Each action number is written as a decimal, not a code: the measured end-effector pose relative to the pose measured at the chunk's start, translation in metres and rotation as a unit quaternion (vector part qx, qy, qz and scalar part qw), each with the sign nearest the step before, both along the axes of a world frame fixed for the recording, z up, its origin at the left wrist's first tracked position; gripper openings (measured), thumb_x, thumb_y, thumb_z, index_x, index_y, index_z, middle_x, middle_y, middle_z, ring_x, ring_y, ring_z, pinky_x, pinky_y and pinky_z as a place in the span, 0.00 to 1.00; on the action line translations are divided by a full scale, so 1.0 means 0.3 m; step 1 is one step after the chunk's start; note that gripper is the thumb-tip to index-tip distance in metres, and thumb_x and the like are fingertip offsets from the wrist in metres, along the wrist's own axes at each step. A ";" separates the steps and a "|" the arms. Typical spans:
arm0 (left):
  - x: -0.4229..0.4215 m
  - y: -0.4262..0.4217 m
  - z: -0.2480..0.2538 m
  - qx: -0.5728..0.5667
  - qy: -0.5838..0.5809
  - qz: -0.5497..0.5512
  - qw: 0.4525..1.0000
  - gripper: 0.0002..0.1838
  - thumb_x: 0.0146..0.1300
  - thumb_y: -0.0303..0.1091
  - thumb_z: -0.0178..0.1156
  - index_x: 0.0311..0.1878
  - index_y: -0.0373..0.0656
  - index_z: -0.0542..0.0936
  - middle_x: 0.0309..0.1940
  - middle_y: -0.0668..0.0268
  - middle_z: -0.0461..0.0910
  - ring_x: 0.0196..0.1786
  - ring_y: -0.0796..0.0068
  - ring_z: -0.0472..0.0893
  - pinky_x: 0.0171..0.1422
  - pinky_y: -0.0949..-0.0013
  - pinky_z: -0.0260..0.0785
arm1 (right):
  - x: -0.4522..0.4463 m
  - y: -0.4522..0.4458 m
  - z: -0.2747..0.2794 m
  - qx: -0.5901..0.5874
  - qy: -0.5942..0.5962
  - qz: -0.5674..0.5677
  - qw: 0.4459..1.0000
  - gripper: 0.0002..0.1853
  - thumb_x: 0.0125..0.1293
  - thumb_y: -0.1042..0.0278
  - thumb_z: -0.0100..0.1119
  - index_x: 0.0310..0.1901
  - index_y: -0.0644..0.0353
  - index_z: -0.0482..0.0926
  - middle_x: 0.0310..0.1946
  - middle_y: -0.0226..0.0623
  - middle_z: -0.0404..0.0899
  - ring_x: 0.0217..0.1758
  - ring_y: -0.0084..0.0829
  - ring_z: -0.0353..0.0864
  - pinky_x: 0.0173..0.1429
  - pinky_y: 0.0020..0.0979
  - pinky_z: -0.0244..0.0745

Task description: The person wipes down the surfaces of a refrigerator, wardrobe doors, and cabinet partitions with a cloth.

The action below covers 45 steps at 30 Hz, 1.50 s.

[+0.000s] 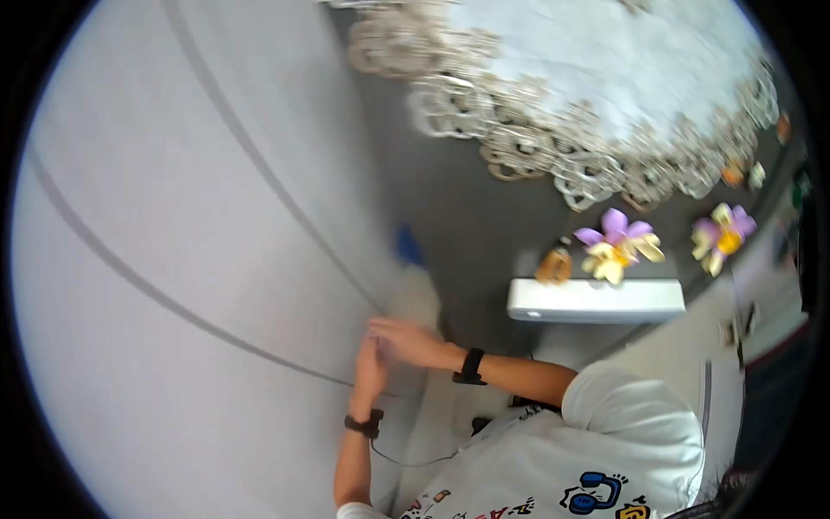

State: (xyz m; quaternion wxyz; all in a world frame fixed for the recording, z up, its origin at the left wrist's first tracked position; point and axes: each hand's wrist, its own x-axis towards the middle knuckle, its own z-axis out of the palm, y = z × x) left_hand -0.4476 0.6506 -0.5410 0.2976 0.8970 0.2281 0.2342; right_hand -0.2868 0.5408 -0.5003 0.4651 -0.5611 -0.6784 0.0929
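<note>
My left hand (371, 362) and my right hand (415, 343) meet in front of the pale grey panelled surface. Their fingertips touch or overlap, and the fingers are smeared by motion. Just beyond my right hand is a pale blurred object (417, 294) with a blue tip (409, 246); its kind is unclear, and I cannot tell whether a hand touches it. Each wrist wears a black band, and a thin cable (406, 464) runs from the left one. Whether anything lies between my fingers is hidden.
A dark grey top (467, 221) carries a white cloth (596, 65) with a beige lace edge. Near its front edge lie a white box-shaped thing (596, 298), a purple and yellow flower (617, 246), another such flower (723, 238) and a small brown ornament (554, 264).
</note>
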 end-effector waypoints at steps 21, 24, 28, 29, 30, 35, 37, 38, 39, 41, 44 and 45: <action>0.374 -0.782 0.472 -0.291 0.026 -0.410 0.864 0.23 0.53 0.34 0.71 0.52 0.36 0.81 0.48 0.51 0.83 0.50 0.51 0.82 0.56 0.57 0.75 | 0.287 -1.217 0.633 0.157 0.046 0.027 0.986 0.13 0.66 0.76 0.60 0.51 0.65 0.79 0.51 0.38 0.78 0.53 0.40 0.78 0.52 0.37 0.78; 0.495 -0.931 0.515 -0.243 0.074 -0.481 0.839 0.21 0.53 0.34 0.72 0.49 0.35 0.81 0.49 0.50 0.82 0.52 0.50 0.81 0.58 0.56 0.75 | 0.358 -1.406 0.645 0.167 -0.005 -0.025 0.986 0.13 0.65 0.75 0.61 0.51 0.65 0.79 0.48 0.38 0.77 0.50 0.39 0.78 0.48 0.36 0.77; 0.654 -1.106 0.513 -0.249 0.090 -0.587 0.765 0.20 0.54 0.32 0.73 0.49 0.36 0.81 0.52 0.50 0.82 0.57 0.48 0.80 0.62 0.54 0.73 | 0.423 -1.629 0.626 0.152 -0.026 -0.087 0.984 0.14 0.60 0.80 0.67 0.49 0.66 0.85 0.45 0.44 0.80 0.41 0.37 0.81 0.44 0.34 0.80; 0.686 -1.145 0.520 -0.265 0.095 -0.599 0.750 0.20 0.54 0.32 0.74 0.49 0.36 0.81 0.53 0.50 0.82 0.58 0.47 0.80 0.63 0.53 0.73 | 0.427 -1.671 0.620 0.157 0.020 -0.100 0.982 0.13 0.60 0.81 0.67 0.47 0.66 0.85 0.43 0.44 0.80 0.40 0.37 0.82 0.43 0.34 0.80; 0.717 -1.180 0.519 -0.261 0.086 -0.617 0.738 0.21 0.54 0.32 0.74 0.50 0.37 0.81 0.53 0.51 0.82 0.58 0.46 0.80 0.63 0.53 0.73 | 0.433 -1.720 0.614 0.163 0.065 -0.115 0.978 0.11 0.60 0.82 0.67 0.46 0.66 0.86 0.41 0.44 0.80 0.40 0.37 0.82 0.43 0.34 0.81; 0.844 -1.344 0.519 -0.213 0.068 -0.663 0.714 0.20 0.55 0.35 0.77 0.44 0.33 0.81 0.41 0.53 0.84 0.47 0.52 0.84 0.59 0.53 0.75 | 0.496 -1.964 0.577 0.186 -0.009 -0.165 0.968 0.09 0.59 0.79 0.67 0.42 0.65 0.85 0.36 0.40 0.78 0.32 0.36 0.80 0.34 0.33 0.77; 0.884 -1.407 0.534 -0.185 0.079 -0.659 0.725 0.19 0.56 0.34 0.77 0.44 0.32 0.81 0.42 0.52 0.84 0.47 0.52 0.84 0.57 0.56 0.76 | 0.499 -2.028 0.581 0.171 -0.016 -0.209 0.963 0.10 0.59 0.79 0.64 0.43 0.65 0.84 0.36 0.39 0.77 0.32 0.35 0.80 0.32 0.33 0.75; 0.892 -1.435 0.540 -0.173 0.085 -0.654 0.731 0.18 0.56 0.33 0.76 0.44 0.32 0.82 0.43 0.52 0.84 0.47 0.53 0.84 0.57 0.58 0.76 | 0.499 -2.051 0.580 0.156 -0.024 -0.245 0.957 0.11 0.58 0.80 0.63 0.44 0.65 0.84 0.36 0.39 0.76 0.32 0.36 0.80 0.33 0.33 0.76; 0.892 -1.459 0.548 -0.135 0.094 -0.623 0.765 0.15 0.58 0.29 0.75 0.42 0.30 0.82 0.43 0.51 0.83 0.47 0.53 0.85 0.55 0.62 0.76 | 0.497 -2.070 0.576 0.141 -0.031 -0.280 0.949 0.11 0.58 0.80 0.62 0.44 0.65 0.84 0.36 0.38 0.76 0.32 0.36 0.80 0.33 0.34 0.76; 0.912 -1.458 0.517 -0.115 0.119 -0.636 0.754 0.15 0.61 0.30 0.72 0.44 0.30 0.81 0.43 0.49 0.83 0.46 0.52 0.84 0.52 0.62 0.76 | 0.496 -2.095 0.562 0.110 -0.048 -0.360 0.925 0.12 0.56 0.81 0.60 0.44 0.66 0.83 0.36 0.38 0.75 0.32 0.39 0.79 0.36 0.38 0.77; 0.931 -1.477 0.511 -0.075 0.122 -0.608 0.781 0.14 0.67 0.31 0.67 0.47 0.29 0.79 0.43 0.47 0.82 0.44 0.50 0.84 0.49 0.60 0.75 | 0.490 -2.155 0.527 -0.027 -0.100 -0.479 0.872 0.14 0.56 0.82 0.59 0.46 0.65 0.82 0.38 0.39 0.77 0.35 0.41 0.80 0.39 0.40 0.77; 0.930 -1.484 0.513 -0.061 0.117 -0.592 0.795 0.14 0.68 0.31 0.65 0.48 0.29 0.78 0.42 0.46 0.82 0.43 0.49 0.84 0.47 0.59 0.74 | 0.481 -2.168 0.524 -0.089 -0.080 -0.497 0.859 0.17 0.54 0.81 0.62 0.48 0.65 0.80 0.40 0.41 0.78 0.38 0.44 0.81 0.41 0.41 0.77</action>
